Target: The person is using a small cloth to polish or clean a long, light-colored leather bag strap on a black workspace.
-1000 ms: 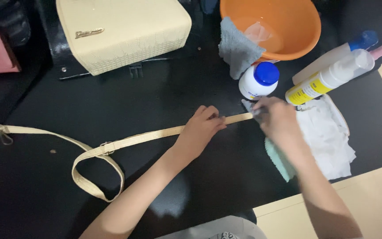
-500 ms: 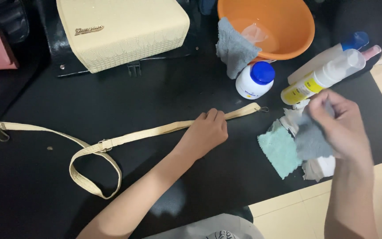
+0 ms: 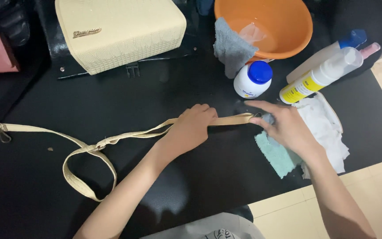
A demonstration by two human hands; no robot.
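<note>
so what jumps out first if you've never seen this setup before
The long cream strap stretched across the black table catches the eye first, pinned mid-length by the left hand while the right hand works at its end. Behind them sit a big orange bowl at top right and a cream handbag at top left.

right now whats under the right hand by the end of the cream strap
Under the right hand lie a pale teal cloth and crumpled white tissue on the black table. The hand covers their middle parts.
</note>
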